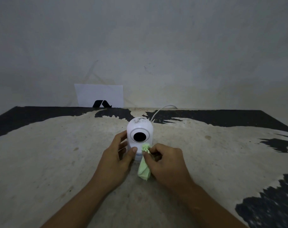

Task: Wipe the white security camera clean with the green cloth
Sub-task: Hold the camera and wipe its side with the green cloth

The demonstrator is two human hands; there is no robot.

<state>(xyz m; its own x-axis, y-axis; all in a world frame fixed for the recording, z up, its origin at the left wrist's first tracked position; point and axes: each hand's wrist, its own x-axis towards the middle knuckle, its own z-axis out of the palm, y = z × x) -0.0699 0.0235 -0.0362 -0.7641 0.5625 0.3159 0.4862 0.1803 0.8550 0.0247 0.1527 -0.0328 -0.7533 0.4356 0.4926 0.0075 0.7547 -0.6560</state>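
Observation:
The white security camera [140,129] stands upright in the middle of the table, its round black lens facing me and dark specks of dirt on its domed top. My left hand [117,159] grips its left side and lower front, thumb pressed on the base. My right hand [167,163] pinches the bunched green cloth [144,168], whose crumpled tip touches the camera's lower right front just under the lens ring. The rest of the cloth hangs down under my fingers.
A worn table surface [57,162], cream with black patches, runs back to a grey wall. A white cable [158,111] leads from behind the camera toward the wall. A white card with a black logo [99,96] leans against the wall at the back left.

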